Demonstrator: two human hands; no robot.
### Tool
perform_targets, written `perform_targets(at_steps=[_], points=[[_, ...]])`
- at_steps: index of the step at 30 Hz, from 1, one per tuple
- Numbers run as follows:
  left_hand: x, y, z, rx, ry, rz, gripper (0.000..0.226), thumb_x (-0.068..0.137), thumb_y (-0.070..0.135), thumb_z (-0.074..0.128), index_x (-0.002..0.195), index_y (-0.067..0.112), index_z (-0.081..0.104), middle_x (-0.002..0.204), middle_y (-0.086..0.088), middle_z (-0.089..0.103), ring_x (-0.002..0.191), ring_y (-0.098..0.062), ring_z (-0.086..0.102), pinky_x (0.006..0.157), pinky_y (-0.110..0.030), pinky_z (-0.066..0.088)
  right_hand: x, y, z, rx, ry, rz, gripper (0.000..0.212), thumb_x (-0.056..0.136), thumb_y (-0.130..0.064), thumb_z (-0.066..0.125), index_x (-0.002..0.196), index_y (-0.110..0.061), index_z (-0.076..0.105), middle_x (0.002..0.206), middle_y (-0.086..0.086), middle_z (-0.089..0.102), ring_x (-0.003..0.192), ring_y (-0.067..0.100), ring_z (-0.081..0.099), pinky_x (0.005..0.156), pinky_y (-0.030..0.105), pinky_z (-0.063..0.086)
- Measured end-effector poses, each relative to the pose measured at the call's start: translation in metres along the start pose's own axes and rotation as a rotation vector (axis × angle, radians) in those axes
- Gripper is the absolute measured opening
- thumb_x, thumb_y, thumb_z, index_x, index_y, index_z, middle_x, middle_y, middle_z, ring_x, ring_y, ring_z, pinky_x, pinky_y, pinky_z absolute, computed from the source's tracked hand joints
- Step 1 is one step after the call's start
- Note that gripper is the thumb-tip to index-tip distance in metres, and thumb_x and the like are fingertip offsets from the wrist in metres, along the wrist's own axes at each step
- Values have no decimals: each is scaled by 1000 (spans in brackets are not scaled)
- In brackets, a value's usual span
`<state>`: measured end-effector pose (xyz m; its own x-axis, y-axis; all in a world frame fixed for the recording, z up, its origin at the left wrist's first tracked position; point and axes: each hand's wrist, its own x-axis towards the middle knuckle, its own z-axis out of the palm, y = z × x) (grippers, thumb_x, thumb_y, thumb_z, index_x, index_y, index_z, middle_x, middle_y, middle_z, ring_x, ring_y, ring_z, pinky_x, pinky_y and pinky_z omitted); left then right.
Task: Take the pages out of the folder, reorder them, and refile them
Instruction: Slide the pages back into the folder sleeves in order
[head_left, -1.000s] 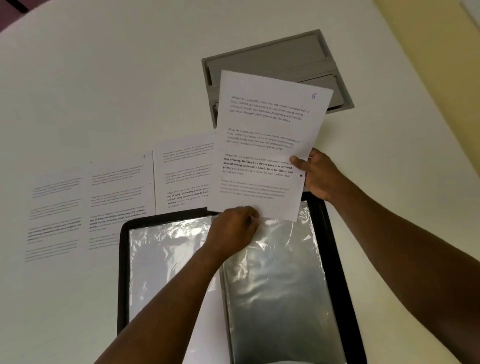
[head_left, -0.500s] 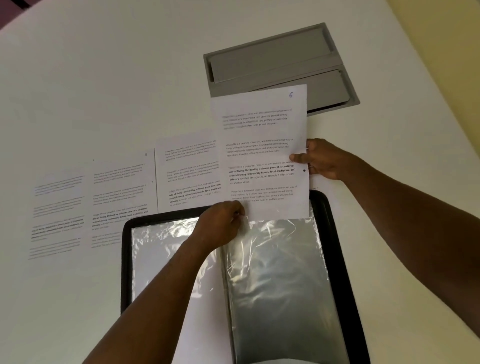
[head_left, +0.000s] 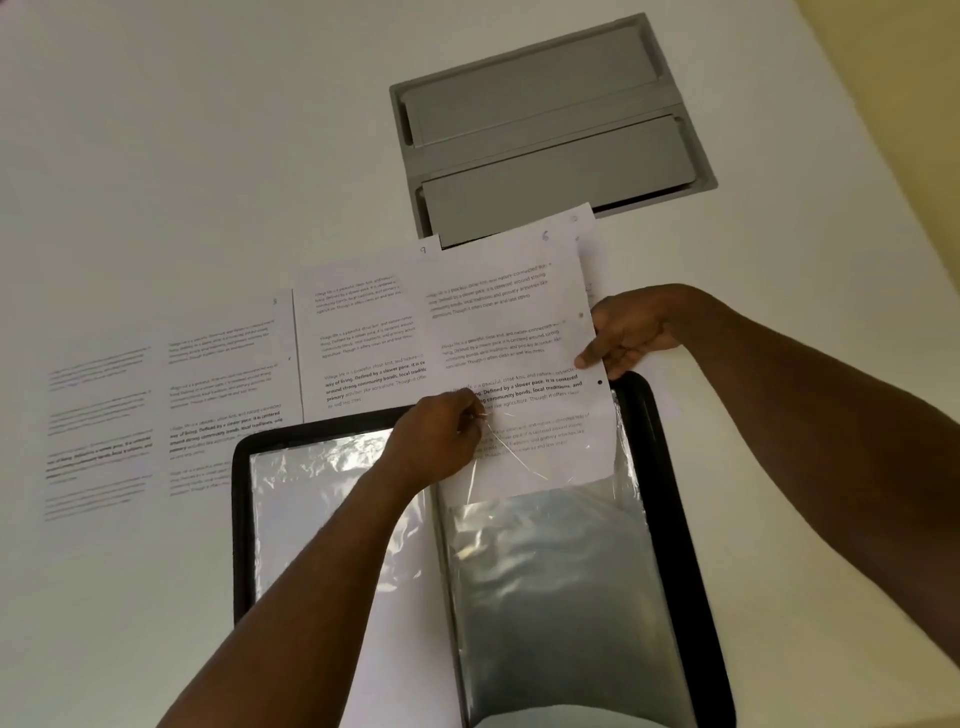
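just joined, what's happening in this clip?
A person is filing a printed page marked 6 into a clear sleeve on the right side of an open black folder. The right hand pinches the page's right edge, while the left hand pinches the sleeve's top open. The page's lower end is inside the sleeve and most of it sticks out. Three other pages lie in a row on the white table, beyond the folder.

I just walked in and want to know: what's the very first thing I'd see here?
Two hands slipping a printed page marked 6 into a shiny plastic sleeve of the open black folder. The left hand pinches the sleeve's top; the right hand holds the page's edge. More pages lie in a row left of it.
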<state>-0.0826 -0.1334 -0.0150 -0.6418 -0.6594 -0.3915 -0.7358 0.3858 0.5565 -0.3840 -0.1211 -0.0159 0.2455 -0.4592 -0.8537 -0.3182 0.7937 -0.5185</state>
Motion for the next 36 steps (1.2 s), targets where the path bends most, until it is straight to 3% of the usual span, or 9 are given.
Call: perform_targets(at_steps=[5, 9, 14, 19, 24, 27, 29, 34, 36], points=[[0, 4, 0, -75, -9, -33, 7, 86, 13, 60, 91, 17, 63, 79, 4, 64, 71, -14, 60, 66, -26, 48, 11, 9, 5, 237, 221, -139, 29, 87, -24, 70, 113, -12, 67, 108, 5, 73, 95, 16, 70, 79, 30, 58], [3, 10, 1, -219, -32, -116, 13, 84, 10, 61, 85, 22, 66, 82, 5, 68, 79, -13, 64, 70, -15, 46, 9, 13, 8, -24, 78, -48, 37, 82, -17, 76, 116, -8, 67, 110, 7, 72, 98, 20, 68, 86, 31, 57], [6, 16, 2, -236, -63, -123, 9, 87, 15, 61, 85, 16, 70, 83, 1, 70, 78, -12, 64, 70, -19, 48, -4, 9, 6, -173, -58, -4, 40, 80, -21, 77, 118, -14, 65, 110, 5, 72, 83, 13, 65, 72, 24, 56], [6, 16, 2, -253, -20, -115, 10, 87, 12, 61, 83, 18, 68, 80, 5, 69, 73, -5, 62, 62, -4, 44, 7, 10, 13, 61, 257, -236, 39, 87, -34, 68, 121, -15, 63, 111, 4, 72, 96, 21, 70, 83, 37, 58], [4, 15, 2, -270, 4, -115, 8, 89, 13, 61, 84, 17, 67, 78, 9, 66, 72, 0, 60, 63, -2, 43, 1, 10, 14, -213, -12, -96, 49, 77, -30, 78, 122, -19, 62, 114, 1, 71, 104, 21, 66, 88, 37, 55], [4, 16, 2, -261, 15, -103, 9, 89, 14, 61, 84, 18, 66, 78, 10, 66, 73, -1, 61, 63, -4, 44, 8, 7, 22, 100, 238, -312, 47, 82, -32, 75, 124, -16, 62, 118, 1, 69, 107, 19, 66, 88, 34, 56], [3, 16, 2, -259, 25, -95, 9, 89, 11, 60, 85, 14, 67, 80, 5, 68, 75, -6, 64, 64, -4, 45, 10, 3, 27, 78, 398, -401, 43, 85, -25, 73, 125, -14, 61, 126, 2, 63, 111, 17, 61, 90, 28, 52], [1, 16, 1, -254, 37, -80, 9, 88, 8, 60, 86, 11, 68, 80, 3, 68, 76, -11, 65, 65, -7, 46, 6, 0, 30, -423, 67, -165, 38, 80, -30, 78, 112, -11, 69, 106, 3, 71, 95, 23, 67, 81, 30, 57], [0, 16, 1, -248, 34, -79, 9, 88, 9, 60, 85, 13, 68, 78, 6, 67, 73, -8, 63, 63, -4, 44, 6, -4, 33, -381, 129, -214, 26, 79, -31, 78, 100, -18, 73, 100, 1, 71, 93, 17, 65, 85, 30, 52]])
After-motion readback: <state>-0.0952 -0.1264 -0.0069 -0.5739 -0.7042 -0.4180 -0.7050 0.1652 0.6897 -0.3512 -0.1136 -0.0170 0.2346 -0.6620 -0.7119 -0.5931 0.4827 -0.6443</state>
